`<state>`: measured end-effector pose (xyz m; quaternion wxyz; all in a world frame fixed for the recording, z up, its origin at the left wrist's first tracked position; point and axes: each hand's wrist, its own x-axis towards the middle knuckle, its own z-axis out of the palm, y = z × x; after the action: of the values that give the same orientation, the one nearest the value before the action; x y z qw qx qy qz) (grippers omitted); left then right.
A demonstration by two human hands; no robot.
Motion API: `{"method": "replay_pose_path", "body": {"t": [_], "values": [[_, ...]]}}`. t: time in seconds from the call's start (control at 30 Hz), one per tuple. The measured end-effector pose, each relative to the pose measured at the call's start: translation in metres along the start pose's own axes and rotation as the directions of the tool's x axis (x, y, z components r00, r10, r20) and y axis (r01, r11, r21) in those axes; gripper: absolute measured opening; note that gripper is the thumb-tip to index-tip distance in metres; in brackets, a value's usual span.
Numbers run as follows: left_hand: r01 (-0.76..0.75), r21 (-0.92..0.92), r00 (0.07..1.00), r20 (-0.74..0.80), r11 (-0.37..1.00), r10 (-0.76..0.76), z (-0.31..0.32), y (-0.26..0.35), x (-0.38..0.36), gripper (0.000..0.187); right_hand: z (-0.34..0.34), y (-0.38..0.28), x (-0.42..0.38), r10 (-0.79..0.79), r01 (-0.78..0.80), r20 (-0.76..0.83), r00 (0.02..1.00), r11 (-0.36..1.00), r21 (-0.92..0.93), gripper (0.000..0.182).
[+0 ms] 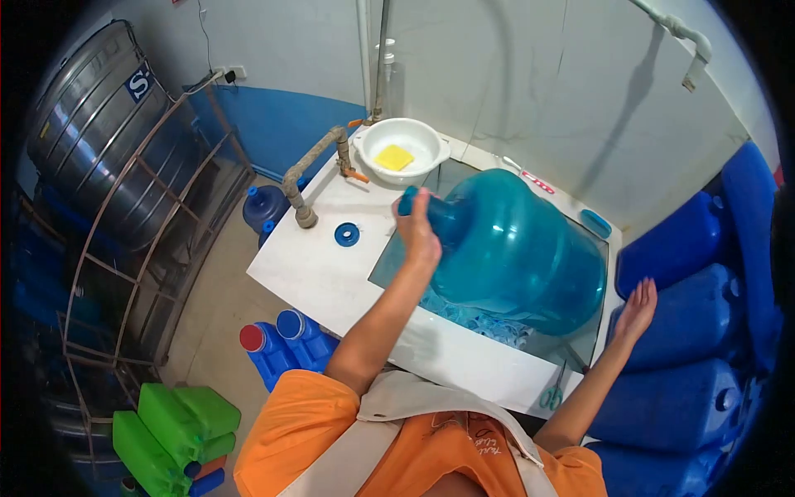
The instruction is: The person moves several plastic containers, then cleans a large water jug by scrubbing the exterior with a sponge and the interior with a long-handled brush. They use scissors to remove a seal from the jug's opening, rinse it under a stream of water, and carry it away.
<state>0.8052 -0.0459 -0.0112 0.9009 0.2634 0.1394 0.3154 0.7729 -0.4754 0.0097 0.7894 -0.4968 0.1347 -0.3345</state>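
Note:
A big translucent blue water jug (522, 240) lies on its side over the sink basin (397, 248), its neck toward the left and its base toward the right. My left hand (420, 232) is wrapped round the jug's neck. Off the base end, my right hand (636, 311) is held up with fingers stretched out, apart from the jug and nearest to the blue containers at the right. Below the jug, many small blue and white pieces (480, 319) lie in the basin. A blue ring-shaped cap (347, 234) rests on the white counter (331, 269).
A white basin (426, 149) holds a yellow sponge (393, 157), beside a pipe faucet (310, 166). A brush (530, 176) and a blue scrubber (595, 224) lie on the back ledge. Green-handled scissors (552, 396) sit at the front edge. Blue containers (675, 331) stack at right.

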Motion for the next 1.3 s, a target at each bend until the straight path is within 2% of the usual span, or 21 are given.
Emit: {"method": "replay_pose_path", "body": {"t": [0.07,0.1,0.13,0.23,0.3,0.4,0.5,0.63,0.7,0.73,0.8,0.83,0.9,0.93,0.97,1.0,1.03,1.07,1.1,1.13,1.3], "values": [[-0.046,0.149,0.998,0.054,0.988,0.038,0.011,-0.023,-0.02,0.044,0.055,-0.018,-0.019,-0.016,0.036,0.34,0.94,0.998,-0.052,0.038],[-0.109,0.285,0.989,0.126,0.952,0.075,0.018,-0.034,-0.032,0.047,0.074,-0.014,-0.014,0.078,-0.018,0.4,0.913,0.988,-0.152,0.035],[-0.078,0.372,0.978,0.207,0.925,0.0,0.027,-0.038,-0.048,0.05,0.107,-0.021,-0.036,0.047,0.13,0.47,0.881,0.932,-0.338,0.031],[-0.178,0.418,0.903,0.428,0.891,-0.02,0.027,-0.083,-0.073,0.052,0.143,0.008,-0.04,0.195,0.064,0.614,0.765,0.925,-0.374,0.034],[-0.452,0.514,0.775,0.632,0.729,0.035,0.029,-0.1,-0.091,0.056,0.153,0.029,-0.041,0.325,0.013,0.667,0.67,0.894,-0.449,0.033],[-0.408,0.575,0.682,0.708,0.709,-0.182,0.022,-0.112,-0.113,0.061,0.15,0.072,-0.03,0.492,-0.206,0.633,0.597,0.857,-0.472,0.029],[-0.431,0.585,0.627,0.742,0.687,-0.238,0.009,-0.121,-0.122,0.064,0.152,0.101,-0.023,0.675,-0.425,0.603,0.426,0.737,-0.525,0.023],[-0.387,0.586,0.556,0.764,0.712,-0.327,0.008,-0.122,-0.115,0.064,0.173,0.121,-0.003,0.797,-0.394,0.544,0.263,0.604,-0.693,0.02],[-0.433,0.594,0.389,0.802,0.678,-0.453,0.01,-0.122,-0.112,0.07,0.193,0.129,0.01,0.864,-0.06,0.436,0.253,0.464,-0.884,0.02],[-0.429,0.6,0.402,0.796,0.675,-0.453,0.012,-0.118,-0.11,0.07,0.196,0.135,0.015,0.869,-0.056,0.433,0.242,0.458,-0.887,0.02],[-0.636,0.439,0.081,0.856,0.635,-0.511,0.014,-0.105,-0.1,0.076,0.208,0.146,0.022,0.811,-0.083,0.543,0.22,0.57,-0.818,0.021],[-0.598,0.438,-0.001,0.837,0.671,-0.548,0.012,-0.096,-0.092,0.074,0.208,0.159,0.021,0.786,-0.192,0.598,0.155,0.618,-0.762,0.021],[-0.83,0.237,-0.027,0.887,0.505,-0.461,-0.007,-0.077,-0.062,0.058,0.209,0.161,0.005,0.796,-0.299,0.604,0.036,0.586,-0.754,0.021],[-0.866,0.441,0.212,0.75,0.235,-0.627,0.003,-0.047,-0.045,0.052,0.204,0.163,-0.003,0.794,-0.427,0.607,-0.042,0.535,-0.729,0.021],[-0.817,0.573,0.443,0.551,-0.065,-0.707,0.009,-0.014,-0.03,0.046,0.198,0.172,-0.01,0.775,-0.423,0.632,0.0,0.573,-0.702,0.022],[-0.843,0.469,0.528,0.816,-0.265,-0.237,-0.047,-0.017,-0.002,0.039,0.2,0.18,-0.011,0.772,-0.428,0.636,-0.005,0.573,-0.699,0.022],[-0.639,0.599,0.767,0.546,-0.482,-0.337,-0.058,0.008,0.022,0.039,0.202,0.185,-0.011,0.794,-0.46,0.601,0.093,0.569,-0.681,0.021],[-0.515,0.468,0.78,0.603,-0.718,-0.166,-0.095,0.018,0.052,0.036,0.201,0.19,-0.01,0.811,-0.496,0.551,0.197,0.568,-0.657,0.02],[-0.308,0.545,0.853,0.521,-0.78,0.027,-0.109,0.035,0.054,0.038,0.198,0.199,-0.008,0.809,-0.511,0.546,0.218,0.572,-0.642,0.02],[-0.241,0.542,0.883,0.466,-0.805,0.049,-0.147,0.038,0.069,0.035,0.198,0.212,-0.003,0.851,-0.484,0.473,0.23,0.522,-0.703,0.019],[-0.433,0.585,0.894,0.373,-0.686,-0.247,-0.119,0.008,0.072,0.029,0.199,0.246,0.009,0.88,-0.452,0.322,0.348,0.459,-0.765,0.014]]}}
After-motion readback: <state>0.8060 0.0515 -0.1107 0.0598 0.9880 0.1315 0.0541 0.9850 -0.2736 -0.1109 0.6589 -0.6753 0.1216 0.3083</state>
